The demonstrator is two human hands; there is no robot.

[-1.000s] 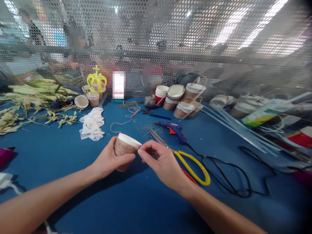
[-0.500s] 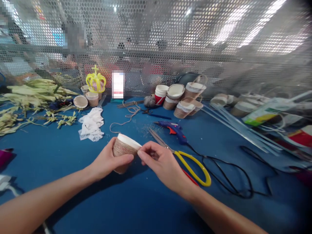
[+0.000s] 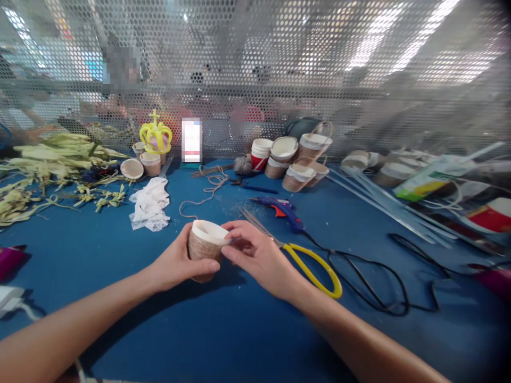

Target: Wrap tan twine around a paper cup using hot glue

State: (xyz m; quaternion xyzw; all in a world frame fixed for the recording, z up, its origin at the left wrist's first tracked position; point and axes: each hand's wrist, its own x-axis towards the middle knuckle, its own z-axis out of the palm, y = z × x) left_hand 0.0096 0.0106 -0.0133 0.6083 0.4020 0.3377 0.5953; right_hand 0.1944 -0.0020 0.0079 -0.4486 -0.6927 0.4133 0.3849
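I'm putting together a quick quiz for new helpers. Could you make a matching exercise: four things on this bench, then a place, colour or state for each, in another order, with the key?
1. Twine-wrapped cup
2. Glue gun
3. Scissors
4. Ball of yarn

A. Blue with a red trigger
B. Grey and wound up
C. Held in the left hand
D. Metal blades and a yellow handle

Pairs: 1-C, 2-A, 3-D, 4-B
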